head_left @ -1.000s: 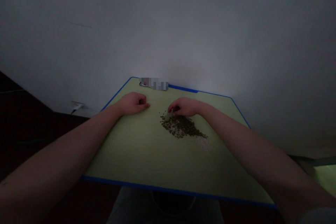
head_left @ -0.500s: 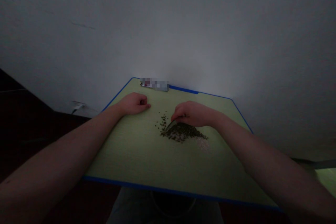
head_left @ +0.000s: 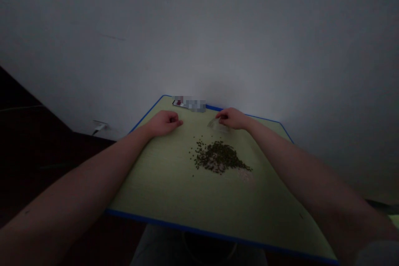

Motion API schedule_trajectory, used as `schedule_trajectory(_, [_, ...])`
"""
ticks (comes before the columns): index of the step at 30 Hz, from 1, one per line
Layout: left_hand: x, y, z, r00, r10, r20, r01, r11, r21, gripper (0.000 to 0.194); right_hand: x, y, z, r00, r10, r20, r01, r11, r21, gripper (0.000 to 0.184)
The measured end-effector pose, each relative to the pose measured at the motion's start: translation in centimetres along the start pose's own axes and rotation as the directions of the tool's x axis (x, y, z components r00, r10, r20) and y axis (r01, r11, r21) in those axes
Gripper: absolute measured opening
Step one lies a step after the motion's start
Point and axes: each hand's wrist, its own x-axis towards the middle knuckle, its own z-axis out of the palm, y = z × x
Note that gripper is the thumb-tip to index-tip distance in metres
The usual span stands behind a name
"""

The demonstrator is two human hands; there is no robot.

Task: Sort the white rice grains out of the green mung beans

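My right hand [head_left: 232, 118] pinches a clear plastic piece with a curved edge, much like a protractor [head_left: 220, 126]. It is just above or on the tabletop, behind a heap of small dark green beans [head_left: 222, 156]; whether it touches the table I cannot tell. Pale grains, like rice [head_left: 245, 175], show among the beans and in a patch at the heap's right front. Loose beans lie scattered on the left side. My left hand [head_left: 165, 122] rests on the table, left of the heap, its fingers curled into a loose fist with nothing visible in them.
The pale green table [head_left: 156, 187] has a blue rim and stands against a grey wall [head_left: 199, 29]. A phone [head_left: 181, 104], partly blurred out, lies by the back edge. A white plug or socket [head_left: 100, 126] sits low on the wall at left.
My right hand has moved back, away from the heap, carrying the clear piece out of the beans. The heap now shows fully and looks more spread. My left hand keeps its pose.
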Motion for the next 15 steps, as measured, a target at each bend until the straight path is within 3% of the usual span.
schedule_trajectory(3, [0.0, -0.1, 0.1, 1.000, -0.015, 0.003, 0.015, 1.000, -0.007, 0.035, 1.5, -0.4, 1.2, 0.999, -0.032, 0.042, 0.032, 0.999, 0.008, 0.031])
schedule_trajectory(9, [0.1, -0.1, 0.2, 1.000, -0.008, 0.002, 0.008, 1.000, 0.004, 0.035, 3.5, -4.5, 2.4, 0.964, -0.204, 0.169, 0.197, 0.979, 0.057, 0.030])
schedule_trajectory(15, [0.2, 0.1, 0.2, 1.000, -0.007, -0.007, 0.007, 1.000, -0.008, 0.035, 2.0, -7.2, 2.3, 0.884, -0.347, 0.314, 0.345, 0.937, 0.064, 0.031])
